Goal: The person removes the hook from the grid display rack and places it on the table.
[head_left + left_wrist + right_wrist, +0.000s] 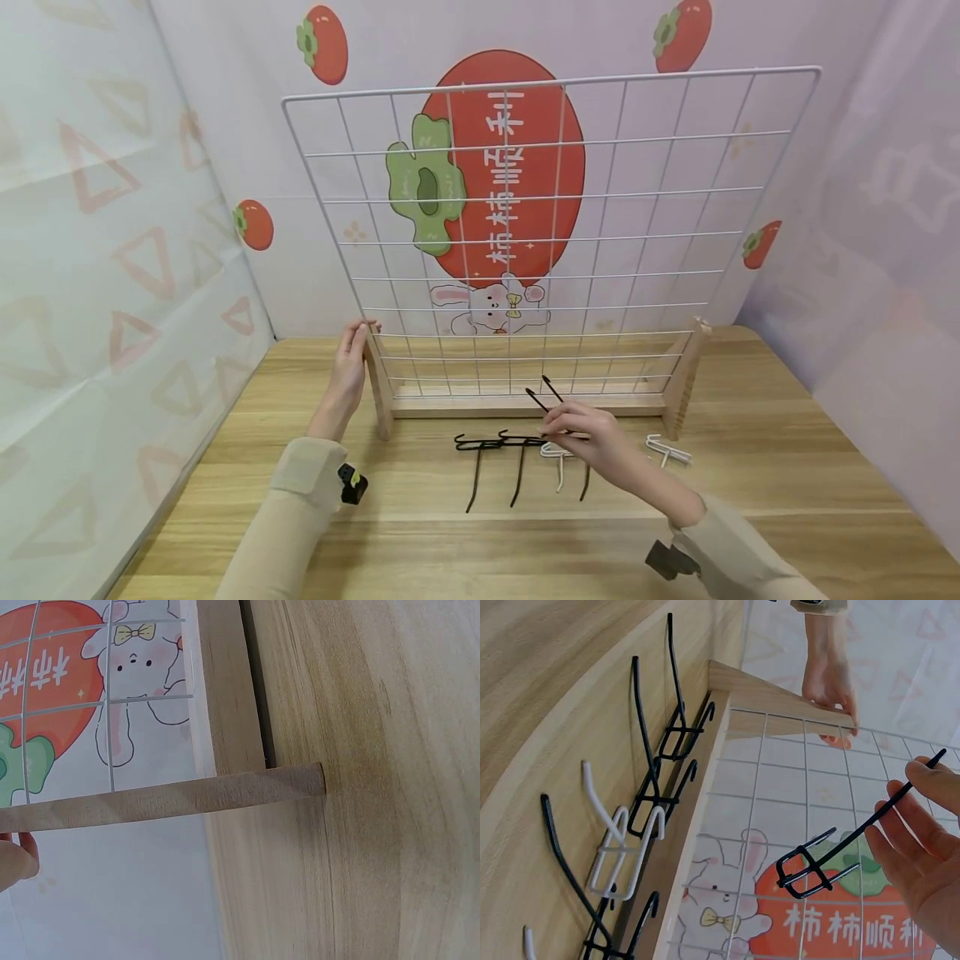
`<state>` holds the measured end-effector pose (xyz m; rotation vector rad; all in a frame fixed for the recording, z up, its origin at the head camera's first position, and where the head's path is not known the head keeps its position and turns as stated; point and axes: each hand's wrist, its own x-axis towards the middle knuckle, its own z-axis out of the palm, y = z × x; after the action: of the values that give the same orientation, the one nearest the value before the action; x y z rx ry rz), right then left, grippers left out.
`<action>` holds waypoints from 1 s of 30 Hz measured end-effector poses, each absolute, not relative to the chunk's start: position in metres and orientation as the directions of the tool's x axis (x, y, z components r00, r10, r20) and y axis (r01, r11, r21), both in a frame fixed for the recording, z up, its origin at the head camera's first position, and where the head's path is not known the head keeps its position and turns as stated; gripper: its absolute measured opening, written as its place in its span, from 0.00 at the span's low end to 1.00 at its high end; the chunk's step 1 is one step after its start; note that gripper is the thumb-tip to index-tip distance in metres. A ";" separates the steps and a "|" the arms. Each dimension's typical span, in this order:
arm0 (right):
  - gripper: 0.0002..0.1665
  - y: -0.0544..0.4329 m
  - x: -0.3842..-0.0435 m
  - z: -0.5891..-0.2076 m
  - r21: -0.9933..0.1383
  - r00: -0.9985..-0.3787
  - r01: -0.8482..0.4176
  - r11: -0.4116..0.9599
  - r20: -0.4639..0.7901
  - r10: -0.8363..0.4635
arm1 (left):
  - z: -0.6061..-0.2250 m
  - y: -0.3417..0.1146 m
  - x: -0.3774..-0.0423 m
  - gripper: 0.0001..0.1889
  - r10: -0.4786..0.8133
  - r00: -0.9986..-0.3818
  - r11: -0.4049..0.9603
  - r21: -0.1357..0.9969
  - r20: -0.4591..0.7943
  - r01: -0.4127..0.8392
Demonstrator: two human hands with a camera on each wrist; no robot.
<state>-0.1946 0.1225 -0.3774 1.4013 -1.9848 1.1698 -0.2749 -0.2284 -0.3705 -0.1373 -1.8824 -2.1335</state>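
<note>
In the head view a white wire grid panel [626, 79] stands tilted in a wooden stand [450, 407]. My left hand [348, 367] grips the top of the stand's left side piece [142, 806], thumb and fingertips on either side of it. My right hand [596, 437] pinches a black wire hook [870, 821] near the end of its long prong. That hook's square frame points away from the fingers, overlapping the panel's lower part in the head view. Below it, on the table, lie black hooks [476, 479] and a white hook [560, 473], in a row.
Another white hook [664, 452] lies further right, before the stand's right side piece [684, 379]. The wooden table [405, 550] runs back to a printed cloth backdrop [630, 308]. A pale cloth wall [150, 275] closes off the left side.
</note>
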 end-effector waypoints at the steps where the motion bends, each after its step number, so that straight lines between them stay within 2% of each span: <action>1: 0.18 0.126 -0.193 -0.378 -0.395 -0.404 -0.908 0.140 0.738 -0.540 | -0.370 -0.228 -0.275 0.09 -0.151 -0.954 -0.103 0.955 0.260 0.277; 9: 0.19 0.149 -0.186 -0.390 -0.424 -0.467 -0.881 0.208 0.712 -0.524 | -0.371 -0.229 -0.274 0.09 -0.145 -0.954 -0.094 0.957 0.261 0.276; 24: 0.24 0.174 -0.176 -0.402 -0.396 -0.455 -0.889 0.229 0.713 -0.533 | -0.358 -0.223 -0.265 0.13 -0.134 -0.963 -0.086 0.966 0.233 0.246; 25: 0.23 0.176 -0.176 -0.403 -0.397 -0.457 -0.888 0.231 0.712 -0.533 | -0.357 -0.222 -0.264 0.13 -0.134 -0.963 -0.081 0.966 0.232 0.244; 29: 0.06 0.182 -0.173 -0.405 -0.397 -0.467 -0.883 0.249 0.704 -0.534 | -0.354 -0.221 -0.261 0.14 -0.134 -0.964 -0.073 0.967 0.231 0.242; 30: 0.05 0.184 -0.172 -0.406 -0.397 -0.469 -0.883 0.252 0.702 -0.536 | -0.354 -0.221 -0.261 0.14 -0.135 -0.964 -0.072 0.968 0.231 0.242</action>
<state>-0.1716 0.1835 -0.4059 1.2905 -2.1032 1.0953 -0.2610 -0.2210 -0.3539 -0.1164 -1.9448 -2.1257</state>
